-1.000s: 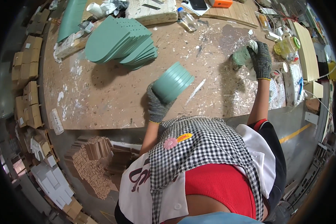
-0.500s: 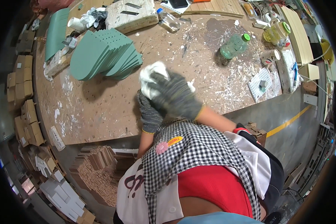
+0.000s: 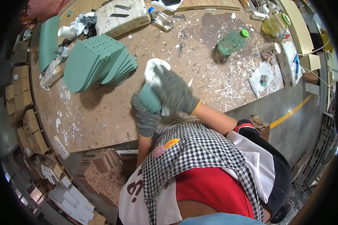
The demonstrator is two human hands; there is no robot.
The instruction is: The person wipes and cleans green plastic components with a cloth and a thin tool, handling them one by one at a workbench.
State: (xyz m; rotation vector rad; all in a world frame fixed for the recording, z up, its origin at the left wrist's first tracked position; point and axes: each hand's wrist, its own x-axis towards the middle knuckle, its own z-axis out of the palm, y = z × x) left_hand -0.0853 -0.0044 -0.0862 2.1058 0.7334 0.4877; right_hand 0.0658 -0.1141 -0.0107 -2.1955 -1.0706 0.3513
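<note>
My left hand (image 3: pixel 145 114), in a dark grey knit glove, is closed on a green rounded piece (image 3: pixel 149 98) near the table's front edge. My right hand (image 3: pixel 176 92), gloved alike, is wrapped round a crumpled white cloth (image 3: pixel 154 71) and presses it against the far end of that piece. The lower part of the piece is partly hidden by the right glove. Left of both hands, a fanned stack of similar green pieces (image 3: pixel 90 63) with small holes lies on the brown, paint-spotted table (image 3: pixel 112 120).
A stained white block (image 3: pixel 122 18) and a clear bottle with a blue cap (image 3: pixel 161 19) lie at the back. To the right stand a green-capped bottle (image 3: pixel 232 43), a paper cup (image 3: pixel 270 50) and a yellowish jar (image 3: pixel 276 26). Brown strips (image 3: pixel 105 176) are stacked below the table's front.
The cloth has slid toward the far end, and the green piece between my hands now shows where it was covered before. The view has shifted slightly.
</note>
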